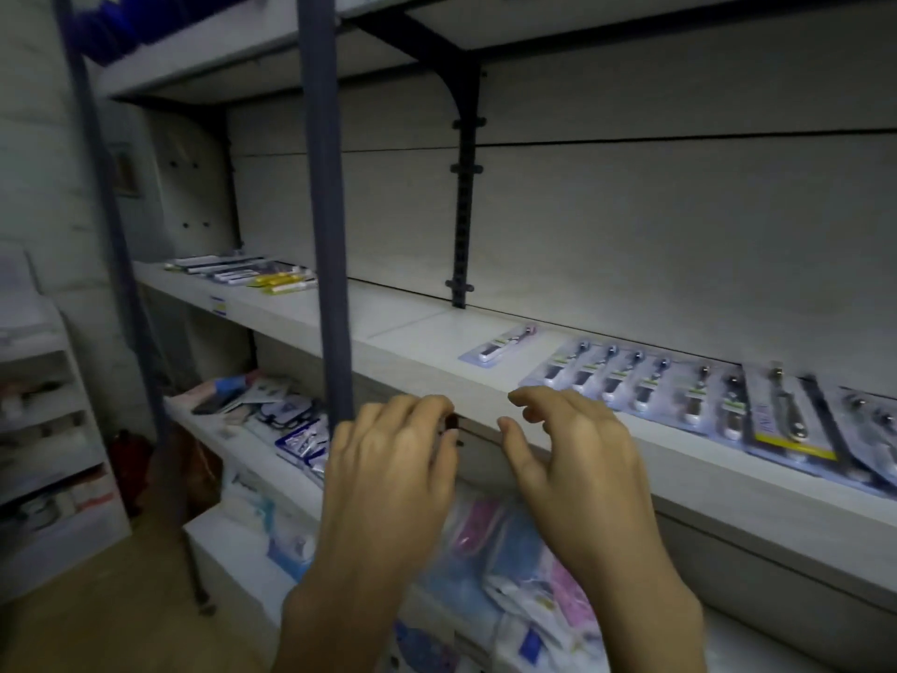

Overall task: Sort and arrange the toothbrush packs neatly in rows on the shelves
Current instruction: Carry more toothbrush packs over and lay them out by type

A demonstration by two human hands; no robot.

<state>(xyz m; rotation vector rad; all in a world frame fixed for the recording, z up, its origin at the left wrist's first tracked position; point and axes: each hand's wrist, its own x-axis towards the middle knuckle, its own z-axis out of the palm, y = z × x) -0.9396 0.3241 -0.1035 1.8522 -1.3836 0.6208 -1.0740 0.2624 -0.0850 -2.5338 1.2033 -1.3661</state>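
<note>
Both of the person's hands hang in front of the edge of the middle shelf (655, 459), side by side and a little apart. The left hand (393, 459) has its fingers curled downward with nothing visible in them; the fingertips point toward the dark gap just under the shelf edge. The right hand (577, 454) is loosely spread, fingers bent and thumb out to the side, and it holds nothing.

Just beyond the right hand and off to its right, a row of toothbrush packs (645, 386) lies flat on the shelf, side by side with edges overlapping, heads pointing to the back wall. Farther right in that row sits a darker pack with a yellow strip (789, 420). A single toothbrush pack (502, 349) lies alone beyond the gap between the two hands, apart from the row.

Well beyond the left hand and to its left, at the far end of the same shelf, another group of packs (242, 274) lies flat, some white, some yellow.

Below both hands, on the lower shelf (228, 551), a loose heap of pink, blue and white packs (490, 556) is piled. To the left of the left hand, on the shelf between, more packets (286, 420) lie jumbled. A blue upright post (325, 211) rises right beside the left hand.
</note>
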